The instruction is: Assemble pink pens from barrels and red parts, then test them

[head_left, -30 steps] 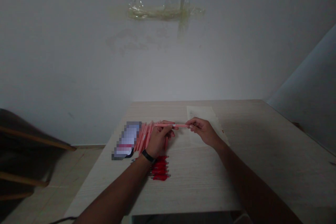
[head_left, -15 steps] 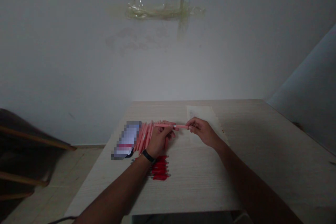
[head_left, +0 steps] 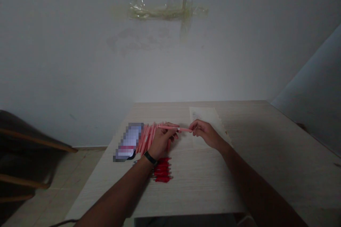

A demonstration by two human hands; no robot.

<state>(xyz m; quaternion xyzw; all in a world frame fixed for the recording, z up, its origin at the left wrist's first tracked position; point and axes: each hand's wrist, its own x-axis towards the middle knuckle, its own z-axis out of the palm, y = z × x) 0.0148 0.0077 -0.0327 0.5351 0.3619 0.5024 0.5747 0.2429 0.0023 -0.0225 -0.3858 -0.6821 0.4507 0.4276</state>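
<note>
- You seem to be at a two-handed step on one pink pen (head_left: pixel 168 127): your left hand (head_left: pixel 160 142) steadies the barrel while your right hand (head_left: pixel 206 131) attends to its right end.
- The pen lies crosswise between your hands, above the worktop (head_left: pixel 197 184), with a pale band (head_left: pixel 178 128) near its middle. Its right part slopes slightly down; you cannot tell from this view whether that part is loose.
- Your left fingers are grasping the barrel, with the thumb laid along it. Your right fingers are curled at the right end, but whether they pinch it or merely rest beside it cannot be told.
- In my judgement, the next move calls for a firm left pinch and a light, exact touch from the right fingers, keeping both parts of the pen in line.
- Counted: one pink pen in your grasp, one phone-like device (head_left: pixel 130 140) with a blurred screen, one pale sheet (head_left: pixel 207 113) partly behind your right hand, and one dark wristband (head_left: pixel 150 158) on your left wrist.
- The pink pens (head_left: pixel 145 140) lying beside the device number several; they overlap and your left hand covers some, so no exact count.
- The red pens (head_left: pixel 163 171) near your left wrist look like four or more, packed together and partly hidden by your forearm.
</note>
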